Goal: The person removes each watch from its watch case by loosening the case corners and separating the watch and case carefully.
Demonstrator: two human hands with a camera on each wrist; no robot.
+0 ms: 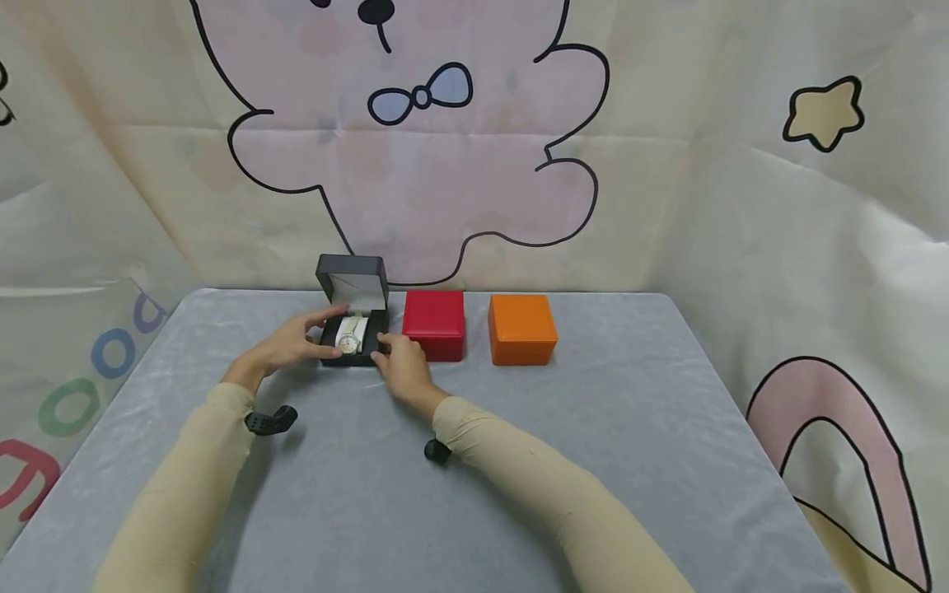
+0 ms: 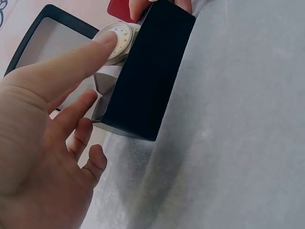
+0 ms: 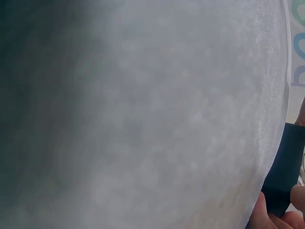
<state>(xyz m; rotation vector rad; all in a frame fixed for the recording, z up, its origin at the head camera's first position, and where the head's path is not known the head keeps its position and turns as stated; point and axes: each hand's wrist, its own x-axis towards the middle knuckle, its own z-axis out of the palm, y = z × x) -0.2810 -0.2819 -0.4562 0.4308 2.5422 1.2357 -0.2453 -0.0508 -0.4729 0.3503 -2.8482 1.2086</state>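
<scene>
A dark watch box (image 1: 345, 361) stands at the back left of the table with its lid (image 1: 352, 267) raised. Inside it, a wristwatch with a light band (image 1: 350, 341) is wrapped round a white cushion. My left hand (image 1: 285, 343) is spread over the box's left side. In the left wrist view its thumb overlaps the edge of the round watch dial (image 2: 125, 39), and the other fingers extend beside the cushion. My right hand (image 1: 405, 368) grips the box's front right corner between thumb and fingers. The right wrist view shows only part of that dark box (image 3: 284, 167).
Right of the watch box stands a closed red box (image 1: 434, 321), with a closed orange box (image 1: 522, 328) farther right. A grey cloth (image 1: 474, 511) covers the table. A printed curtain (image 1: 445, 189) hangs right behind the table's back edge.
</scene>
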